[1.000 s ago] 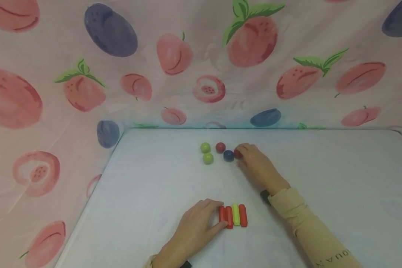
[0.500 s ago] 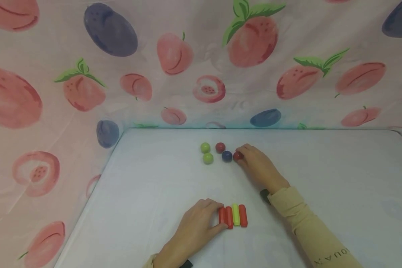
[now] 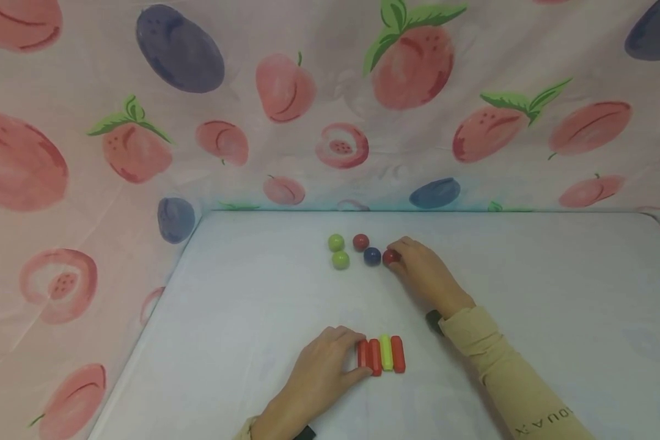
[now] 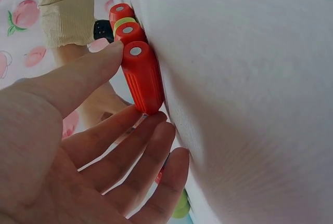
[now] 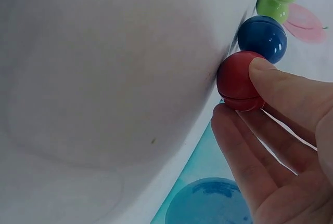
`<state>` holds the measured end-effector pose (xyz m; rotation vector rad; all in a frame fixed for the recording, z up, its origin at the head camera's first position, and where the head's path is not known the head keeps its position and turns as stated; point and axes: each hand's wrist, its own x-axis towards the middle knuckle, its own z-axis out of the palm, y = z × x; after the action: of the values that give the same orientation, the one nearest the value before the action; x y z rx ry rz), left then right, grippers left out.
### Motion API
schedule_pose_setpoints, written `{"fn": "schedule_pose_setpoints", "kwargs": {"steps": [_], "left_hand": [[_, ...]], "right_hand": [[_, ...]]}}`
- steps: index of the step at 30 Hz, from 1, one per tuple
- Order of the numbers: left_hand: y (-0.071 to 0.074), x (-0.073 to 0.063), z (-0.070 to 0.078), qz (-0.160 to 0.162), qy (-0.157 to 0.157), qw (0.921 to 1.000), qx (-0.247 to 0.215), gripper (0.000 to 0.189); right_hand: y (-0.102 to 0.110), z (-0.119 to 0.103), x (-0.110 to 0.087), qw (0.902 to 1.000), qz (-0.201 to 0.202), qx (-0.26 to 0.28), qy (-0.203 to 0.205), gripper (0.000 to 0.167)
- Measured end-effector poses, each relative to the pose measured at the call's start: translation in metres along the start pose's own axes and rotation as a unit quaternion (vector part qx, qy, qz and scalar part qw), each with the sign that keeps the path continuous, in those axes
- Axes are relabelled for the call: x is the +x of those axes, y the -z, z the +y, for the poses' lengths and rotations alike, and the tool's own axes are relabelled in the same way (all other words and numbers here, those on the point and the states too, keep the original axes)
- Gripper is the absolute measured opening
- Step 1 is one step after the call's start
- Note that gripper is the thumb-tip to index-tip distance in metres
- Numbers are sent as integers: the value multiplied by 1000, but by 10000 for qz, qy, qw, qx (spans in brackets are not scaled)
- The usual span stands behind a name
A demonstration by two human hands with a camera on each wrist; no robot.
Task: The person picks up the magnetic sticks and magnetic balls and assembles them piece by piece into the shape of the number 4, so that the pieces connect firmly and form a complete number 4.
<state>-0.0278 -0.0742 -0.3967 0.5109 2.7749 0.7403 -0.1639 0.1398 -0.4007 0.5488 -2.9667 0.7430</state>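
Red ball [image 5: 237, 78]: on my feed it sat just right of the blue ball [image 3: 371, 256]; I couldn't tell whether they touched.
Right grip [image 3: 423, 269]: thumb and fingers pinched that ball from its right side, probably so it couldn't roll.
Loose balls: a second red ball [image 3: 360, 242] sat just behind and left of the blue ball, with two green balls [image 3: 340, 260] farther left.
Left grip [image 3: 324, 366]: well in front of the blue ball, thumb and forefinger pinched the end red bar [image 4: 143, 81] lengthwise, presumably to steady the row.
Row: a middle red bar [image 3: 375, 360], yellow bar [image 3: 386, 352] and outer red bar [image 3: 398, 354] lay alongside, apparently grouped by shape.
Tabletop [image 3: 242, 342]: its far edge met the fruit-print cloth [image 3: 330, 73] close behind the blue ball, tight by my judgement; I saw more room rightward and frontward.
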Motion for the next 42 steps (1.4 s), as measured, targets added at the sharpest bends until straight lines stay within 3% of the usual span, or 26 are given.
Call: {"fn": "schedule_pose_setpoints", "kwargs": {"steps": [18,29,42], "left_hand": [[1,-1,2,246,28,9996,-140,42],[7,-1,0,111,283,9981,-542,46],[13,1,-8,115,282,9958,-868,46]], "right_hand": [[1,1,-7,9996,-50,39,-289,31],[5,-1,-12,9988,-128,181,-430,31],[7,-3,-18,9982,-311,287,-420,32]]}}
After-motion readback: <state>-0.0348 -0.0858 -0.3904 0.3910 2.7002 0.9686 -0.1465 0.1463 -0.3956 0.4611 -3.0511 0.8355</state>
